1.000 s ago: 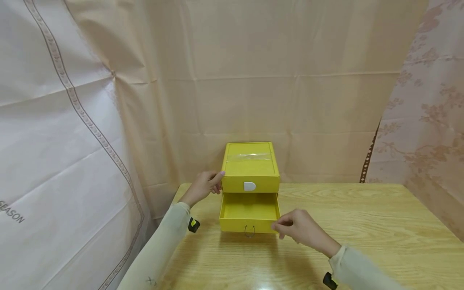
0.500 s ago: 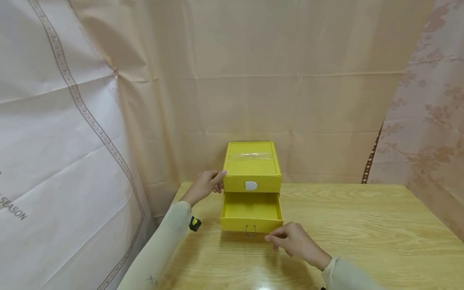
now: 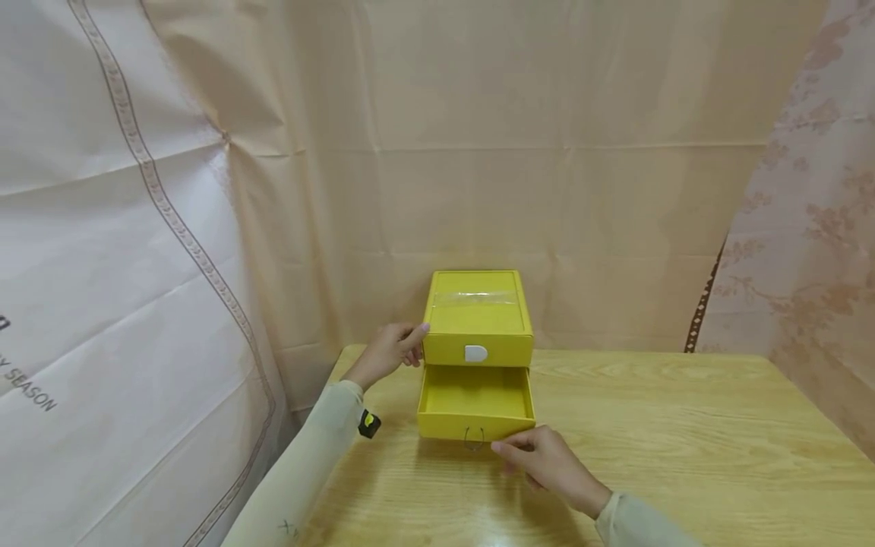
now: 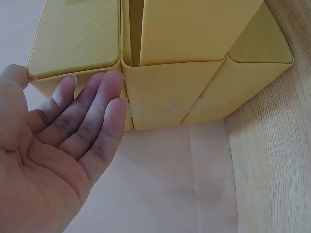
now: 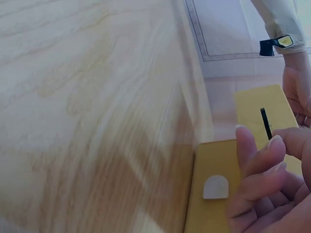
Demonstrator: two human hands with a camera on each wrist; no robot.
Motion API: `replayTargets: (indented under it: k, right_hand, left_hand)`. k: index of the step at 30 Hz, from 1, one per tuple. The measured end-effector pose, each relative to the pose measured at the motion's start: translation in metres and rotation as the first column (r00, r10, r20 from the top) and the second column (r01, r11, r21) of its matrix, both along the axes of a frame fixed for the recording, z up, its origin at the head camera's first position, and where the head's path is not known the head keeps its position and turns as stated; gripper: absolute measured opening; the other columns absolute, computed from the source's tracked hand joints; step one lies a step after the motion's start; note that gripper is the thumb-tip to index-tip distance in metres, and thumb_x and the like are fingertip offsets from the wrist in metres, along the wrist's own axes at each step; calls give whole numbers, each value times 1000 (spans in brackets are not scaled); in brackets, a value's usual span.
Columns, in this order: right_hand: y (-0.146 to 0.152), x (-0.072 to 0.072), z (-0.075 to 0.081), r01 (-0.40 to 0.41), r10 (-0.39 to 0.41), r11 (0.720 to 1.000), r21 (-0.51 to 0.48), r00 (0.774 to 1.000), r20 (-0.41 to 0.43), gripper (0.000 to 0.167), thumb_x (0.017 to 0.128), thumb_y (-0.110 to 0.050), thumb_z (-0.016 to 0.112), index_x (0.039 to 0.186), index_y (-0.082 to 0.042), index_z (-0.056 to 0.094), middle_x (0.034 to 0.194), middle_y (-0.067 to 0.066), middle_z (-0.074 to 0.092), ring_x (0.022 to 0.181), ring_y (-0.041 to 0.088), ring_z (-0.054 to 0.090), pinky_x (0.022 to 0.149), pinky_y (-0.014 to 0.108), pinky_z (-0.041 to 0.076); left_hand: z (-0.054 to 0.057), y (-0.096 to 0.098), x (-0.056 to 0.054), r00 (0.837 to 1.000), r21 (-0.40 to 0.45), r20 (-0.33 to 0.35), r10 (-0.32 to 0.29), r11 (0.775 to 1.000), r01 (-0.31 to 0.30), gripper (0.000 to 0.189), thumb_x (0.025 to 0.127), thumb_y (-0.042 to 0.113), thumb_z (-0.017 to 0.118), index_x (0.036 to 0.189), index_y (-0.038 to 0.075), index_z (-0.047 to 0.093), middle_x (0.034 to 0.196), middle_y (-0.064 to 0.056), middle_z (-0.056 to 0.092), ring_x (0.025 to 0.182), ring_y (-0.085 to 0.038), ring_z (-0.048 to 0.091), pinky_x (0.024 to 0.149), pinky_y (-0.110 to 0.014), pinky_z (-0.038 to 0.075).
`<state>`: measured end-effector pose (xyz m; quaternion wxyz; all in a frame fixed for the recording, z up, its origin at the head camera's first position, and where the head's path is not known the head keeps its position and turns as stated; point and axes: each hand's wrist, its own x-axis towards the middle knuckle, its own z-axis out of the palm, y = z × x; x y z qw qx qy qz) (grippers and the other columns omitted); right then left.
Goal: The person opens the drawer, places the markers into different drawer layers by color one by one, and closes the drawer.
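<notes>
A yellow drawer cabinet [image 3: 478, 311] has three tiers, seen from the side in the left wrist view. Its middle drawer [image 3: 475, 427] is pulled out, with a bare interior and a dark loop handle [image 5: 266, 124]. My left hand [image 3: 390, 352] rests on the cabinet's left front corner, thumb at the top edge. In the left wrist view, the fingers [image 4: 99, 141] lie fairly straight along its side. My right hand [image 3: 550, 463] is beside the loop handle, thumb and forefinger slightly bent with a small gap to the loop in the head view.
White tabs [image 3: 475, 353] mark the top drawer front and the lowest one, seen in the right wrist view. Clear tape [image 3: 476, 298] crosses the cabinet. The wooden table [image 3: 670, 425] extends to the right. A beige cloth [image 3: 465, 190] hangs behind.
My right hand has left the drawer's right front corner and moved left and down toward the loop handle. The left hand and drawer keep their places.
</notes>
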<state>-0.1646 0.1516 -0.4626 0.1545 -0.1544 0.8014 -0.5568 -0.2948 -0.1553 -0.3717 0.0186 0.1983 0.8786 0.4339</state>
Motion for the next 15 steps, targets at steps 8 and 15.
replayTargets:
  k: [8, 15]
  right_hand:
    - [-9, -1, -4, 13, -11, 999, -50, 999, 47, 51, 102, -46, 63, 125, -1, 72, 87, 12, 75, 41, 5, 38, 39, 19, 32]
    - [-17, -2, -8, 58, -47, 993, -107, 994, 101, 50, 101, -47, 64, 122, -3, 74, 85, 6, 74, 44, 5, 43, 41, 18, 32]
  left_hand:
    - [0, -1, -1, 1000, -1, 13, 13, 1000, -13, 59, 106, 57, 46, 85, 7, 68, 86, -12, 71, 82, -37, 71, 70, -35, 58]
    - [0, 0, -2, 1000, -3, 12, 8, 1000, -8, 58, 106, 58, 46, 85, 8, 68, 86, -10, 72, 80, -33, 71, 70, -35, 58]
